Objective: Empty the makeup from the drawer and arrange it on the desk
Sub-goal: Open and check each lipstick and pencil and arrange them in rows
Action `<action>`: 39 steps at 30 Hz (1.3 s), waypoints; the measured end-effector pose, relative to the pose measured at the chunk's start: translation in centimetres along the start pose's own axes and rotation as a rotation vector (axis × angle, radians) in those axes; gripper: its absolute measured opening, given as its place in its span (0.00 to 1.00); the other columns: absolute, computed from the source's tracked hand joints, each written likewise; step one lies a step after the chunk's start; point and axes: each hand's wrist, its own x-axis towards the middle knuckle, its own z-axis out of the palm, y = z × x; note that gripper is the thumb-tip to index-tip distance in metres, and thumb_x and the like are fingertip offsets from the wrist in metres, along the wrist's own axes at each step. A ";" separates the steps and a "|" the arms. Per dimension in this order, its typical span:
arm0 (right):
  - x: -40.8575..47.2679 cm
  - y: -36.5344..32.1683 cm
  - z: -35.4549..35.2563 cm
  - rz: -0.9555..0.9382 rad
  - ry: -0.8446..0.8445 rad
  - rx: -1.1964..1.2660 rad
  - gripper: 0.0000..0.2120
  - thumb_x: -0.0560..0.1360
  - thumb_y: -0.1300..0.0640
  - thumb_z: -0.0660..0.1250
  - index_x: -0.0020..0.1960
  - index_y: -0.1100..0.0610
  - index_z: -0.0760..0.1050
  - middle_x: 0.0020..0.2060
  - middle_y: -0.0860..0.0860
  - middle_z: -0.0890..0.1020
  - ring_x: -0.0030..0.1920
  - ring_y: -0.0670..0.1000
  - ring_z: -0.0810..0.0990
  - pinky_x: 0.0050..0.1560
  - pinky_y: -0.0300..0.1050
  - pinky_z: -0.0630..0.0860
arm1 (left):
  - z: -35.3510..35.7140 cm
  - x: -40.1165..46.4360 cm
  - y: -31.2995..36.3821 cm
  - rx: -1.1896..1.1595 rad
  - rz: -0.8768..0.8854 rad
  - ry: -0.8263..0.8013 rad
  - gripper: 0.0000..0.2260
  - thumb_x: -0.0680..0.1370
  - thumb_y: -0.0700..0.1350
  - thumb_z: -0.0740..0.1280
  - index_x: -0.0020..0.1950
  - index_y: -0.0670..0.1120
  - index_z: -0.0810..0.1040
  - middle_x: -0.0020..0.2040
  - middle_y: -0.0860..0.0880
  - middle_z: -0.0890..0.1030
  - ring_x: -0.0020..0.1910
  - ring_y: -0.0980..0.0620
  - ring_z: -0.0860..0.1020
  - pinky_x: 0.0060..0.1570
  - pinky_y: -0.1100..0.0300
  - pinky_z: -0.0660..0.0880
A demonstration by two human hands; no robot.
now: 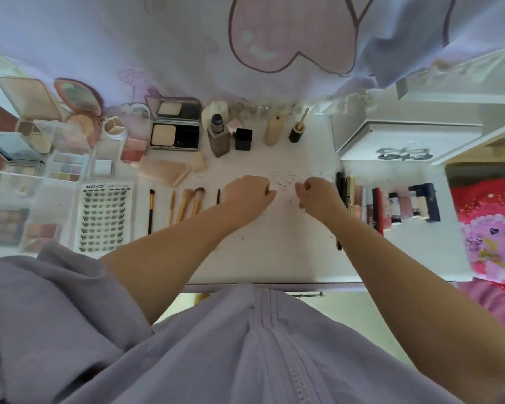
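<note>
Makeup is laid out across the white desk [274,258]. My left hand [247,196] rests in a loose fist at the desk's middle, beside a row of gold-handled brushes [187,204]. My right hand [318,196] hovers close by with fingertips pinched; something tiny may sit between them, too small to tell. Small dark specks [286,179] are scattered on the desk between and beyond both hands. A lash tray [105,217] lies at the left, a black powder compact [174,123] stands open at the back, and lip products [391,205] line up at the right.
Clear cases and palettes [27,199] crowd the left edge. A foundation bottle [218,135], a black cube bottle [243,139] and a beige bottle [274,129] stand at the back. A white box [397,138] sits at the back right. A red and pink bag [493,228] lies beyond the right edge.
</note>
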 end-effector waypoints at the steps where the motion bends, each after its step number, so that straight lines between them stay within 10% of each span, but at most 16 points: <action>1: 0.6 0.9 -1.3 0.015 0.018 -0.010 0.14 0.80 0.53 0.56 0.46 0.62 0.75 0.43 0.58 0.82 0.43 0.56 0.80 0.44 0.47 0.77 | 0.4 0.3 1.8 -0.013 0.028 -0.016 0.13 0.80 0.53 0.56 0.42 0.47 0.71 0.36 0.51 0.73 0.36 0.50 0.72 0.32 0.59 0.65; 11: 5.4 5.6 -7.6 0.008 -0.051 -0.177 0.11 0.76 0.62 0.56 0.45 0.67 0.76 0.43 0.60 0.79 0.46 0.57 0.78 0.42 0.44 0.72 | 6.0 5.0 13.1 0.029 0.007 -0.051 0.14 0.81 0.50 0.55 0.61 0.44 0.70 0.55 0.45 0.77 0.53 0.45 0.76 0.42 0.55 0.67; 18: 6.6 5.8 -6.8 -0.038 -0.117 -0.201 0.10 0.77 0.58 0.58 0.39 0.61 0.71 0.35 0.55 0.74 0.41 0.54 0.74 0.37 0.42 0.67 | 6.7 5.9 14.0 -0.007 -0.155 -0.057 0.13 0.81 0.50 0.52 0.50 0.46 0.72 0.39 0.50 0.76 0.29 0.52 0.68 0.29 0.60 0.61; 22: 6.4 5.2 -7.2 -0.071 -0.111 -0.162 0.17 0.79 0.51 0.58 0.42 0.63 0.75 0.35 0.55 0.77 0.37 0.51 0.75 0.37 0.41 0.68 | 5.5 4.6 12.2 -0.101 -0.078 -0.034 0.07 0.79 0.46 0.56 0.50 0.44 0.69 0.40 0.50 0.70 0.34 0.50 0.70 0.31 0.59 0.64; 30: 2.4 1.9 -7.9 -0.044 -0.708 0.297 0.14 0.80 0.53 0.61 0.49 0.64 0.78 0.26 0.48 0.73 0.22 0.43 0.64 0.21 0.33 0.60 | 2.2 0.1 5.6 -0.126 0.166 0.013 0.09 0.81 0.48 0.55 0.54 0.45 0.69 0.44 0.51 0.72 0.38 0.50 0.71 0.37 0.55 0.67; 39: -1.7 -0.9 -4.7 -0.208 -0.827 0.191 0.12 0.81 0.57 0.58 0.50 0.61 0.79 0.24 0.44 0.73 0.23 0.42 0.65 0.26 0.33 0.64 | 1.7 -4.9 1.2 -0.161 0.222 -0.029 0.09 0.83 0.50 0.51 0.49 0.50 0.69 0.35 0.54 0.72 0.34 0.51 0.70 0.34 0.57 0.62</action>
